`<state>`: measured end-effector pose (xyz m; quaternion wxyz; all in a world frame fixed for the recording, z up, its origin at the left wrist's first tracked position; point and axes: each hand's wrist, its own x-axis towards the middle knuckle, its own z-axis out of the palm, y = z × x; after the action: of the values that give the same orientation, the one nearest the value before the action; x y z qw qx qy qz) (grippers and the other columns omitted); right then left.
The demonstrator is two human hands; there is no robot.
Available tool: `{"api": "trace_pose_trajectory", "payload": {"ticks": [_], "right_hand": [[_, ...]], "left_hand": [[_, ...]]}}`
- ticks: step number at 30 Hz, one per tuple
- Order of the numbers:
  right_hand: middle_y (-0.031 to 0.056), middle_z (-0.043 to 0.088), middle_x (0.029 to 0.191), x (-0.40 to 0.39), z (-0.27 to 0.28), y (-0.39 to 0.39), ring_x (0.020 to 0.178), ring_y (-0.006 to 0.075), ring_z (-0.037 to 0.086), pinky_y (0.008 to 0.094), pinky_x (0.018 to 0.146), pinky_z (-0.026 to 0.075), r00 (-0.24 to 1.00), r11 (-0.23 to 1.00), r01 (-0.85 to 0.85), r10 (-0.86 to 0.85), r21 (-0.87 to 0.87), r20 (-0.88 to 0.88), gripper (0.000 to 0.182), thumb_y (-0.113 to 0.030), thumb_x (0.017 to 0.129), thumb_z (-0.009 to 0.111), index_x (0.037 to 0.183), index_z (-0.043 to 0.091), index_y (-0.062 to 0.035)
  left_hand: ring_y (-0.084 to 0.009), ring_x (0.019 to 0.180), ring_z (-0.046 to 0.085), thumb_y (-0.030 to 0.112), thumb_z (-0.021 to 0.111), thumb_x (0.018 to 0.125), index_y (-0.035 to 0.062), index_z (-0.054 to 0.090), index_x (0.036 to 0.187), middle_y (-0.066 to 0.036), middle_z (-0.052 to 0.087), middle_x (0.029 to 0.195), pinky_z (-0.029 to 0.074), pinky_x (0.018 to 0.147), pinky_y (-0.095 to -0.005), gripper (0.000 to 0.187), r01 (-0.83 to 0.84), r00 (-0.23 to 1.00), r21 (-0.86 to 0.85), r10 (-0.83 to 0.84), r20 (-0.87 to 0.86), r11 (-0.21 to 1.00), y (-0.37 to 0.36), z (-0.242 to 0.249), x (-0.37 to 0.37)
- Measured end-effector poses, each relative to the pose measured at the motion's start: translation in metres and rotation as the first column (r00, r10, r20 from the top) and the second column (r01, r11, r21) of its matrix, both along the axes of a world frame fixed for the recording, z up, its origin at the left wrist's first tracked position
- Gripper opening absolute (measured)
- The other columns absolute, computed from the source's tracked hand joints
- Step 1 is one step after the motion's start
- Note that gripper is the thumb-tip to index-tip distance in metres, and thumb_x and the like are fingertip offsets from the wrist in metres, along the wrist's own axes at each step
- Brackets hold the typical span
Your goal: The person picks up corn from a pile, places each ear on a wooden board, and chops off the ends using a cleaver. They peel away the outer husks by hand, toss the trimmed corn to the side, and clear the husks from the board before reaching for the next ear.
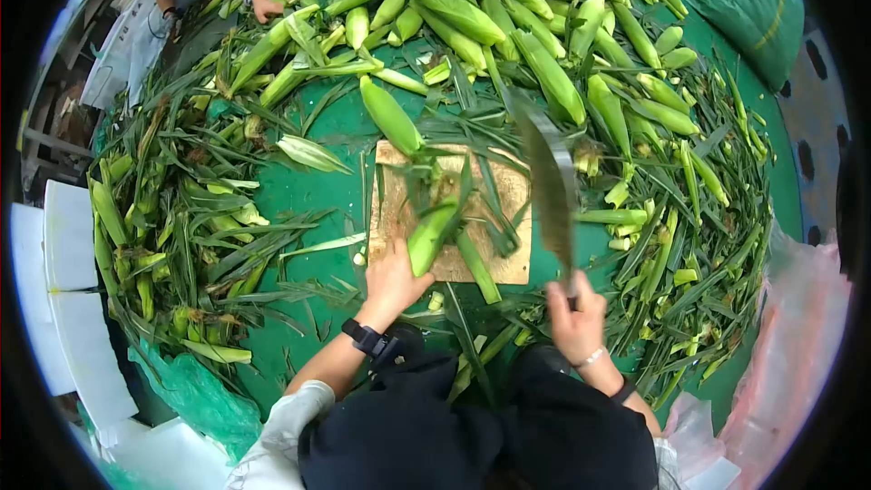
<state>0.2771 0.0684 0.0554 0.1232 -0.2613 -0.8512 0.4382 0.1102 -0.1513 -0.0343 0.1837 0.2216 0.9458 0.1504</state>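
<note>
My left hand [392, 279] is closed around an ear of corn in its green husk [430, 240], held over the near left part of a wooden cutting board [508, 259]. The far end of this ear is blurred. My right hand [578, 319] grips a large broad-bladed knife [549, 183] by its handle. Its blade points away from me, beside the board's right edge and apart from the corn. Cut leaves and a green stalk piece [477, 267] lie on the board. Another husked-in ear [390, 116] rests at the board's far left edge.
A big heap of unshucked corn [508, 0] lies beyond the board. Leaf and stalk trimmings [181, 227] spread on both sides over the green floor covering [304, 195]. A green sack [748, 9] stands far right. Another person's hand [265, 9] reaches to the corn at upper left.
</note>
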Motion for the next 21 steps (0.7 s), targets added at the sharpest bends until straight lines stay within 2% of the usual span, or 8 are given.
{"api": "trace_pose_trajectory", "payload": {"ticks": [4,6,8,11,13,15,19,21], "right_hand": [[0.0209,0.053,0.058,-0.019,-0.031,-0.046,0.056,0.0402,0.058,0.0430,0.051,0.044,0.973,0.966,-0.200,0.215,-0.162,0.086,0.020,-0.014,0.087,0.063,0.080,0.049,-0.0018],[0.0230,0.056,0.060,-0.016,-0.063,-0.058,0.060,0.0437,0.059,0.0466,0.053,0.045,0.944,0.957,-0.266,0.282,-0.114,0.169,0.021,-0.016,0.087,0.063,0.080,0.050,-0.0008],[0.0257,0.058,0.061,-0.008,-0.080,-0.056,0.060,0.0459,0.059,0.0500,0.055,0.049,0.883,0.963,-0.269,0.259,-0.032,0.390,0.027,-0.023,0.087,0.063,0.084,0.051,0.0013],[0.0281,0.059,0.065,-0.003,-0.072,-0.026,0.063,0.0459,0.061,0.0516,0.056,0.048,0.899,0.999,-0.003,0.025,-0.049,0.437,0.030,-0.024,0.088,0.060,0.076,0.056,0.0034],[0.0276,0.058,0.063,0.020,-0.076,0.010,0.060,0.0435,0.061,0.0489,0.054,0.047,0.907,0.986,0.036,-0.101,0.163,0.408,0.029,-0.024,0.088,0.059,0.080,0.058,0.0041],[0.0221,0.058,0.063,0.041,-0.073,0.062,0.056,0.0322,0.060,0.0423,0.055,0.046,0.870,0.934,0.250,-0.333,0.257,0.363,0.030,-0.025,0.090,0.059,0.079,0.057,0.0026],[0.0117,0.046,0.056,0.068,-0.036,0.118,0.050,0.0205,0.041,0.0370,0.050,0.036,0.840,0.858,0.370,-0.473,0.358,0.265,0.032,-0.026,0.092,0.059,0.081,0.054,0.0036],[0.0110,0.045,0.056,0.074,-0.014,0.109,0.050,0.0194,0.039,0.0361,0.050,0.035,0.837,0.841,0.423,-0.505,0.338,0.209,0.031,-0.025,0.092,0.059,0.083,0.054,0.0039]], "left_hand": [[-0.0360,0.082,0.065,0.028,0.071,0.069,-0.0063,0.052,0.108,-0.021,0.065,0.089,0.054,0.070,-0.0425,0.055,-0.100,0.965,-0.066,0.113,0.236,0.993,-0.023,0.016,-0.004],[-0.0252,0.079,0.066,0.024,0.069,0.073,-0.0066,0.056,0.107,-0.015,0.066,0.085,0.054,0.069,-0.0360,0.047,-0.351,0.714,0.302,0.045,0.699,0.886,-0.044,0.010,0.001],[-0.0174,0.079,0.063,0.023,0.070,0.077,-0.0031,0.057,0.114,-0.010,0.064,0.092,0.052,0.071,-0.0279,0.047,-0.706,0.082,0.015,0.060,0.995,0.708,-0.057,0.042,0.005],[-0.0165,0.087,0.062,0.026,0.072,0.077,-0.0025,0.055,0.119,-0.010,0.063,0.101,0.051,0.079,-0.0297,0.054,-0.695,-0.059,0.187,-0.315,0.947,0.694,-0.064,0.080,-0.003],[-0.0162,0.098,0.060,0.028,0.073,0.077,-0.0011,0.052,0.123,-0.010,0.063,0.108,0.048,0.087,-0.0315,0.058,-0.168,0.567,0.709,-0.521,0.638,0.685,-0.038,0.096,-0.044],[-0.0150,0.102,0.057,0.036,0.071,0.082,0.0005,0.051,0.124,-0.009,0.061,0.112,0.046,0.089,-0.0305,0.058,-0.037,0.777,0.722,-0.434,0.456,0.691,0.022,0.114,-0.092],[-0.0223,0.101,0.059,0.027,0.062,0.090,-0.0024,0.042,0.131,-0.016,0.061,0.116,0.048,0.087,-0.0318,0.054,0.065,0.932,0.905,-0.349,0.096,0.421,0.148,0.146,-0.207],[-0.0306,0.107,0.057,0.016,0.063,0.084,-0.0025,0.044,0.129,-0.020,0.058,0.120,0.046,0.093,-0.0372,0.053,0.382,0.922,0.662,-0.311,-0.228,0.645,0.152,0.119,-0.239]]}}
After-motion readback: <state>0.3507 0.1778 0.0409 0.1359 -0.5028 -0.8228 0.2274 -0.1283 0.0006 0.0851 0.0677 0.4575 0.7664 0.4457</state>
